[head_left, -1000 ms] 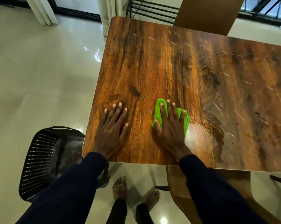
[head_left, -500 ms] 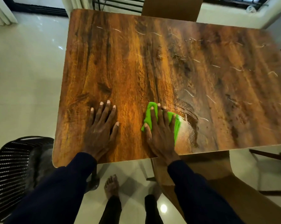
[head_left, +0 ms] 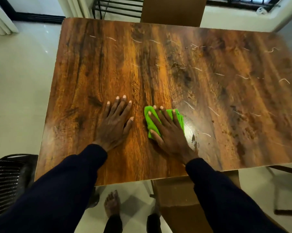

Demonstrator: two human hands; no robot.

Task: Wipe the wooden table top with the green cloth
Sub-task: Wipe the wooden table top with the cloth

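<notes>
Green cloth point(head_left: 151, 122) lies mid-table under the right hand point(head_left: 170, 132), fingers spread flat; the left hand point(head_left: 114, 121) braces, splayed. Pale streaks, possibly residue, could smear across the wooden table point(head_left: 209, 91).

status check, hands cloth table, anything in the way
Right hand flat, pressing green cloth onto wooden table top. Left hand flat on bare wood beside it. White streaks ahead to the right; nothing blocking.

Head camera looks steeply down, close over the table top point(head_left: 158, 73).
</notes>
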